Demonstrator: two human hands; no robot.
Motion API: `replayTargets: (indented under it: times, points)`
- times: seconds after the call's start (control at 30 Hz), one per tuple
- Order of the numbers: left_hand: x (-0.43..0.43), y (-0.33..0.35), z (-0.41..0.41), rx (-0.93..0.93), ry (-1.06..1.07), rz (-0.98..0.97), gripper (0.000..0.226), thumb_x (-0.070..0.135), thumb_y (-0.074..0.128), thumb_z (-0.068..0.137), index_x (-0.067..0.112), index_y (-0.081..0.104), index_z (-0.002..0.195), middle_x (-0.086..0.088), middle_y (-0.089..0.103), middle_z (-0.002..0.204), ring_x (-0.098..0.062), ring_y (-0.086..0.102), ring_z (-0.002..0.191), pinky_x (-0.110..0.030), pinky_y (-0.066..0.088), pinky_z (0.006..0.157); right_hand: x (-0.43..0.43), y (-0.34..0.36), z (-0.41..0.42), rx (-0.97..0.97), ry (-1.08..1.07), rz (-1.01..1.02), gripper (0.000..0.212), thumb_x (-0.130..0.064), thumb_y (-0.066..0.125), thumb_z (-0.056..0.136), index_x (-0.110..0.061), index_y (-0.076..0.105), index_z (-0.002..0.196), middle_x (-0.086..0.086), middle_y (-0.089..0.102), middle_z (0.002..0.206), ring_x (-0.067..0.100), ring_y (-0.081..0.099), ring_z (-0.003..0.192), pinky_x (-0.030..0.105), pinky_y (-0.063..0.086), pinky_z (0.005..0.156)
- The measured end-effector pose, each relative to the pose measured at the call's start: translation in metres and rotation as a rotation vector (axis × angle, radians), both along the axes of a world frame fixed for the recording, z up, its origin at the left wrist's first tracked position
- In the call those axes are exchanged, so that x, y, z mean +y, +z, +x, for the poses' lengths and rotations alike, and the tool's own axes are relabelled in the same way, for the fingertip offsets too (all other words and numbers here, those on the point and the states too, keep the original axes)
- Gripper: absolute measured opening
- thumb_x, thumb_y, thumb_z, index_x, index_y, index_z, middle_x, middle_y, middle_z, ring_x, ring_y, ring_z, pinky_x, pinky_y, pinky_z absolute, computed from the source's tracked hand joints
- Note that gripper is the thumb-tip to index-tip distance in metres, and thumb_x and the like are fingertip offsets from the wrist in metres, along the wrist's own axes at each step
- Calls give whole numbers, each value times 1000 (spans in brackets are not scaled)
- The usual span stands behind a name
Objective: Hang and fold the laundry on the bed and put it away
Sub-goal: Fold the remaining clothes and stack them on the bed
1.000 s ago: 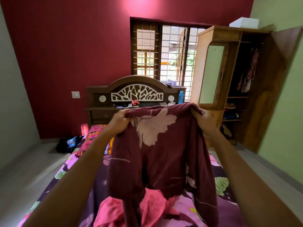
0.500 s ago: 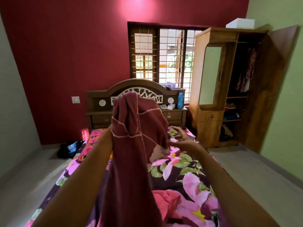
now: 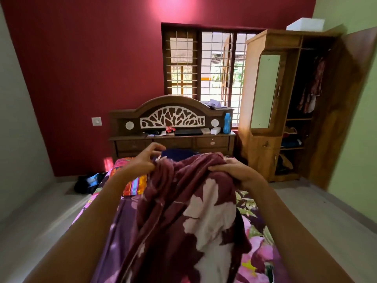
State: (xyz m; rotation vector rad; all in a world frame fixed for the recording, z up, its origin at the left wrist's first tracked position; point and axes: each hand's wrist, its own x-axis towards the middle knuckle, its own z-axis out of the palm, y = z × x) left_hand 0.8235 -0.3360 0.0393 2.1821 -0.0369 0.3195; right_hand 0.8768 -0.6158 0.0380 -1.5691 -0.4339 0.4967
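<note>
A maroon garment with large pale flower prints (image 3: 189, 211) hangs bunched between my two hands above the bed (image 3: 259, 237). My right hand (image 3: 234, 172) grips its top edge, fingers curled over the cloth. My left hand (image 3: 143, 160) pinches the cloth at the upper left, fingers bent. The garment drapes down toward me and hides most of the floral bedsheet. A dark blue piece of cloth (image 3: 179, 155) lies behind the garment near the headboard.
An open wooden wardrobe (image 3: 271, 111) stands at the right, with clothes hanging inside and folded items on shelves. The carved headboard (image 3: 172, 119) holds a blue bottle (image 3: 226, 123) and small items. A dark bag (image 3: 87, 181) lies on the floor at the left. A colourful pillow (image 3: 134, 184) lies on the bed.
The garment was held spread, then gathered upright over my left arm; now it is lowered and bunched between both hands, with my right hand gripping it again.
</note>
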Motion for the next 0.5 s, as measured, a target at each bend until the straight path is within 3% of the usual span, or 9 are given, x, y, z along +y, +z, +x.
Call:
replayTargets:
  times: [0.1,0.13,0.2,0.23,0.3,0.37,0.43,0.5]
  points:
    - [-16,-7,-2,46,50,228,46,-9,71,70,25,59,99,-7,60,110,-23,62,78,-28,50,63,22,12,-7,0,-1,54,20,3,63,84,2,61,104,13,65,83,19,64,65,28,58,59]
    - [-25,-6,-5,4,54,208,36,-4,72,73,23,61,94,-6,63,105,-19,64,75,-27,52,64,31,13,-8,8,-25,84,23,3,62,85,3,59,107,13,63,83,18,62,65,28,55,58]
    - [-47,8,-17,-119,-13,-96,10,12,70,82,16,64,88,-8,68,89,-17,65,69,-30,57,62,45,12,-9,28,-99,147,15,3,56,89,2,59,104,12,59,80,16,60,60,24,53,48]
    - [-53,14,-19,-123,-54,-246,13,24,68,83,13,65,90,-9,68,85,-18,66,70,-34,59,63,50,14,-9,51,-131,192,11,3,53,91,1,59,99,12,58,78,15,60,57,23,52,44]
    - [-62,18,-23,-50,-89,-331,41,44,64,75,15,62,104,-9,68,91,-19,69,79,-38,59,67,56,20,-14,119,-145,307,7,2,53,91,2,60,93,14,60,75,13,63,51,23,51,43]
    - [-71,15,-25,-34,-148,-236,65,41,76,65,23,52,122,-2,66,106,-17,66,99,-33,56,77,58,30,-20,131,-59,381,5,0,60,88,1,63,91,14,66,75,17,67,58,27,56,50]
    - [-71,5,-20,-138,-153,-86,89,34,89,53,25,45,131,4,64,116,-10,60,111,-27,51,89,57,39,-26,85,89,348,14,-5,62,87,3,65,98,15,70,84,25,69,75,34,60,65]
    - [-67,-2,-15,-264,-122,-167,69,20,83,63,17,52,125,3,68,108,-6,62,101,-24,50,86,53,45,-28,-33,158,233,17,-8,59,90,3,64,101,15,69,90,26,68,81,35,59,69]
